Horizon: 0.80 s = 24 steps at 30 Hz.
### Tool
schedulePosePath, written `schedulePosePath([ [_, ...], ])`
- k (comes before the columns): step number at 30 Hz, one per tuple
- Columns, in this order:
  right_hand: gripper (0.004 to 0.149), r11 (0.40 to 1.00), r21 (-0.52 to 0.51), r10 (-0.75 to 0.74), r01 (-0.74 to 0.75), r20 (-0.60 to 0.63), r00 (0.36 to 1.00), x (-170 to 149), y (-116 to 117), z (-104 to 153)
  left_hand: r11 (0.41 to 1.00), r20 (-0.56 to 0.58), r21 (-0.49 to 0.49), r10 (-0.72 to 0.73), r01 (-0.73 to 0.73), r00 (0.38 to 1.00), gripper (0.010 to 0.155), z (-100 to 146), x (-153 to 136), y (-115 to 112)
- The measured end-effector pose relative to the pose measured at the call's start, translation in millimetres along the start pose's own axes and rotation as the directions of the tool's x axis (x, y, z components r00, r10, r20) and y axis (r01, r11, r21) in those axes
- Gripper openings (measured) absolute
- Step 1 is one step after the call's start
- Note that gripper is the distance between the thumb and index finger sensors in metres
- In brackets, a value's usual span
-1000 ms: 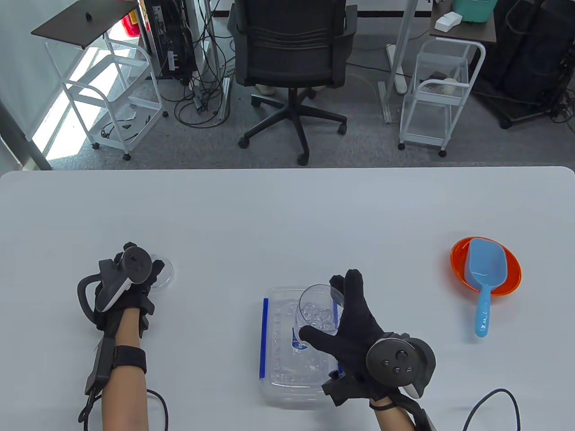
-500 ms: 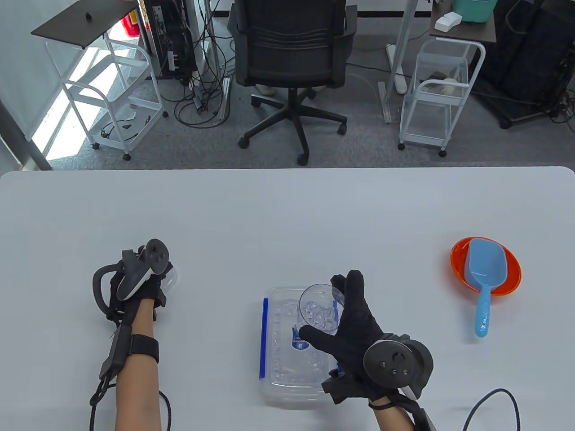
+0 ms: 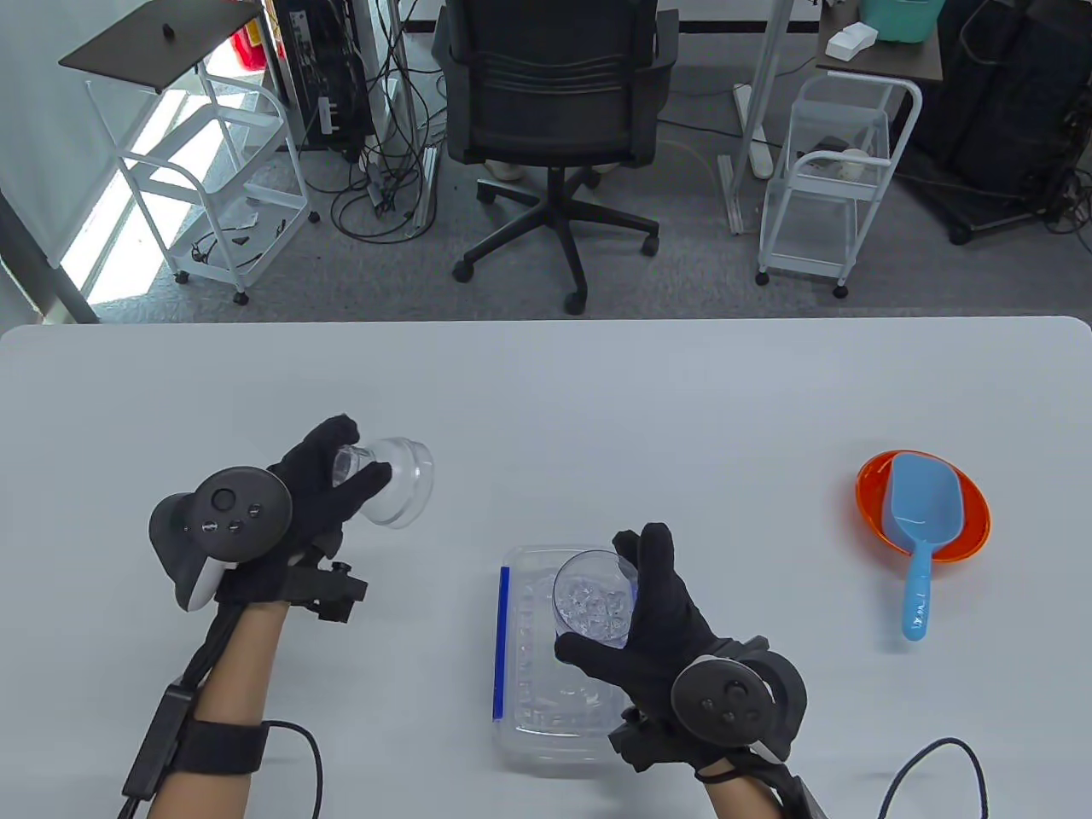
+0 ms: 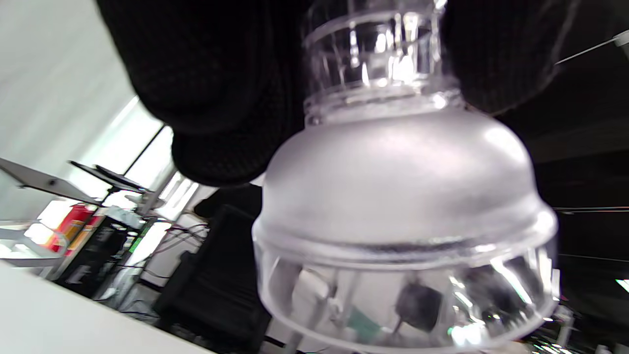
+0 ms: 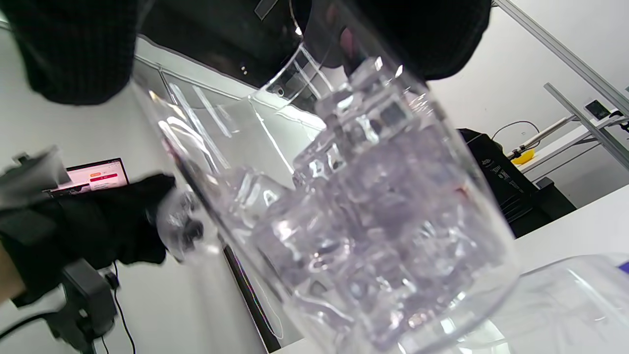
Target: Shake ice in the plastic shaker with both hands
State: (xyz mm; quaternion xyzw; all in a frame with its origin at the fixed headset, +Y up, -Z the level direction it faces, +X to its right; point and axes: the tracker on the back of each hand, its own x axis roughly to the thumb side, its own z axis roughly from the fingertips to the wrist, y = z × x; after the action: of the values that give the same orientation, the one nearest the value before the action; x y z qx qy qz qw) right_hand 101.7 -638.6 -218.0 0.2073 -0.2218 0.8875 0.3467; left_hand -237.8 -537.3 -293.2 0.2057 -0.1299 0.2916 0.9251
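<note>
Fingers of left hand [image 3: 311, 503] clamp the shaker lid [image 3: 397, 492] (by its neck); right hand [image 3: 661, 618] wraps the shaker cup [image 3: 593, 597].

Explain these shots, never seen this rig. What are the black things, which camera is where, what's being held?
No robot here: the black things are a person's two gloved hands, each with a tracker strapped on its back.

The wide picture comes from a camera above the table. The other two come from cameras on each wrist, so they sit very close and tilted.

The left hand holds the clear domed lid above the table; the left wrist view shows fingers around its neck. The right hand grips the clear cup, which holds ice, over a clear tub.

At the right of the table sits an orange bowl with a blue scoop lying in it.

The lid is not yet on the cup.
</note>
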Motion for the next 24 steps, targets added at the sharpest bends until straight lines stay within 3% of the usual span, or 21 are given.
schedulePosePath([
  [5, 0.116, 1.0, 0.014, 0.024, -0.024, 0.033, 0.999, 6, 3, 1, 0.996, 0.168, -0.092, -0.004, 0.02, 0.986, 0.072, 13, 82, 4],
  [10, 0.117, 1.0, 0.029, 0.01, -0.012, 0.067, 0.998, 11, 4, 2, 0.977, 0.259, -0.159, -0.097, 0.141, 0.961, 0.072, 26, 132, -26],
  [15, 0.116, 0.999, 0.054, 0.001, -0.005, 0.09, 0.996, 14, 4, 2, 0.931, 0.281, -0.194, -0.249, 0.309, 0.927, 0.073, 30, 151, -52],
  [19, 0.113, 0.996, 0.087, -0.019, 0.014, 0.061, 0.998, 9, 8, 1, 0.911, 0.265, -0.174, -0.323, 0.375, 0.909, 0.078, 33, 158, -58],
  [24, 0.11, 0.994, 0.09, -0.057, 0.054, 0.037, 0.998, 6, 6, 0, 0.97, 0.248, -0.155, -0.143, 0.185, 0.958, 0.087, 35, 144, -58],
])
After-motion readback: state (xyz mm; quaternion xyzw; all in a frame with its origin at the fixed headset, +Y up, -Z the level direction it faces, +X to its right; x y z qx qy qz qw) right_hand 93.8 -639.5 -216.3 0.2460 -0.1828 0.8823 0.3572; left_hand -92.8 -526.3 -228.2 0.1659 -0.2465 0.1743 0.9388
